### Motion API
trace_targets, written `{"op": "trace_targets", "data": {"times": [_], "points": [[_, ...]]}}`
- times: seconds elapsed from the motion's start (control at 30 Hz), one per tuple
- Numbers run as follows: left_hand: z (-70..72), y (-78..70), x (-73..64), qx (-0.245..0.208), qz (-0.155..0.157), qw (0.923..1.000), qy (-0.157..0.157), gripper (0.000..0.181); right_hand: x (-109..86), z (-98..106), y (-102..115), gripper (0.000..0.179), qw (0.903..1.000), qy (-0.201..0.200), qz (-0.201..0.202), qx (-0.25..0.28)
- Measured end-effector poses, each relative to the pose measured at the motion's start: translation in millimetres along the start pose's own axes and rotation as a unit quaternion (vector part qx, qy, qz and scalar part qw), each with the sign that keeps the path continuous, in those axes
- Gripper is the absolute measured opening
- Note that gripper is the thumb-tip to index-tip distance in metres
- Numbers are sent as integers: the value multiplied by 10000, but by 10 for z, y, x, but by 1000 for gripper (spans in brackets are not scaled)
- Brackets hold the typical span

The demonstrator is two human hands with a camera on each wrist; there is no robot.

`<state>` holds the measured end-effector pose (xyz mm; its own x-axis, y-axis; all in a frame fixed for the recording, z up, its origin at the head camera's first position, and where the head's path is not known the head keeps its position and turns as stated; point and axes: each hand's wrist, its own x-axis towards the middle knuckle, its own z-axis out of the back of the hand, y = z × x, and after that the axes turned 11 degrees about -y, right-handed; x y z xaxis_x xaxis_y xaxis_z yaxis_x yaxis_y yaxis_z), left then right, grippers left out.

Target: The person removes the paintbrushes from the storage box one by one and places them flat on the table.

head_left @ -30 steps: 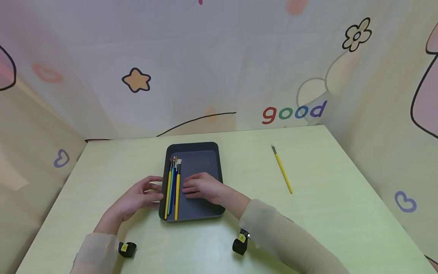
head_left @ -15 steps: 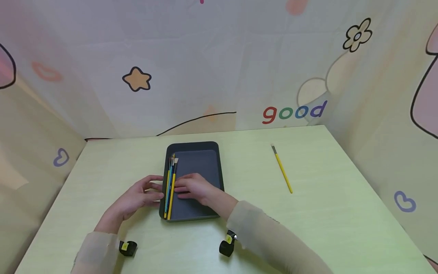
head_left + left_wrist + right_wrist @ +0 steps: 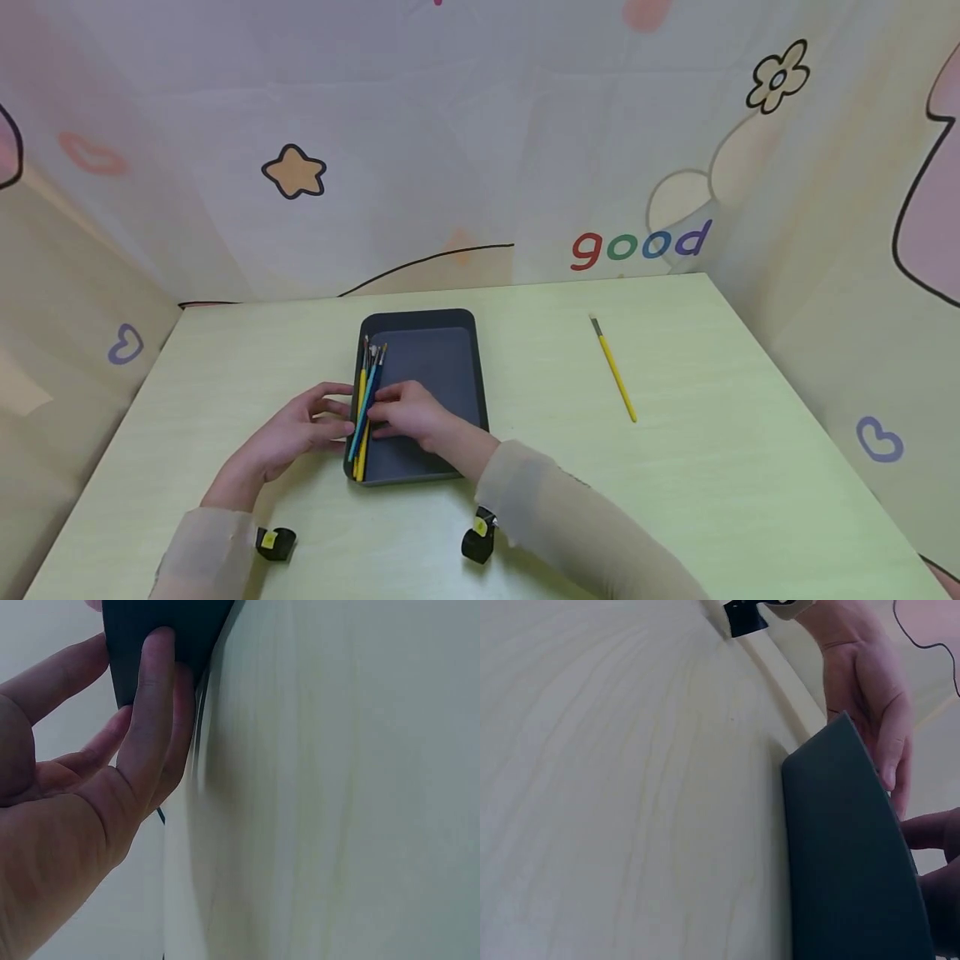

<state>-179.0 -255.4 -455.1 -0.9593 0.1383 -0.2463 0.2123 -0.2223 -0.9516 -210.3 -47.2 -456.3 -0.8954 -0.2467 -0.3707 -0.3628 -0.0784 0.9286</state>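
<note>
A dark grey rectangular tray (image 3: pixel 442 358) lies on the table with several paintbrushes along its left wall. Among them are yellow-handled brushes (image 3: pixel 362 462), a light blue brush (image 3: pixel 355 442) and a dark blue one (image 3: pixel 379 372). Inside the tray, my right hand (image 3: pixel 412 414) reaches from the right and presses its fingertips against the bunch. Outside, my left hand (image 3: pixel 303 425) touches the left wall with loosely spread fingers; in the left wrist view its fingertips rest on the tray wall (image 3: pixel 135 622). The right wrist view shows the tray's outer side (image 3: pixel 840 847), which hides part of the fingers.
A single yellow paintbrush (image 3: pixel 617 375) lies on the table to the right of the tray. Black wrist devices hang below each forearm, the left one (image 3: pixel 276 543) and the right one (image 3: pixel 478 537). A printed curtain (image 3: pixel 465 150) stands behind the table.
My right hand has moved left inside the tray, and the brushes have slid with it towards the left wall, now crossing one another. My left hand has stayed at the wall.
</note>
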Motion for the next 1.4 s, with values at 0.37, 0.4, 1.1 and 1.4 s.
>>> {"op": "trace_targets", "data": {"times": [0.37,0.4,1.1,1.4], "points": [[-8,0,11,-4,10,10000,21,64,17,-63,-33,31,9978,-537,327,-196],[-9,-1,12,7,17,10000,21,65,18,-68,-36,31,9975,-574,347,-214],[-24,-5,0,65,-99,9999,41,66,39,13,4,21,9957,-822,311,-277],[-4,5,-1,70,-27,10000,2,65,6,168,65,21,9959,-738,295,-425]]}}
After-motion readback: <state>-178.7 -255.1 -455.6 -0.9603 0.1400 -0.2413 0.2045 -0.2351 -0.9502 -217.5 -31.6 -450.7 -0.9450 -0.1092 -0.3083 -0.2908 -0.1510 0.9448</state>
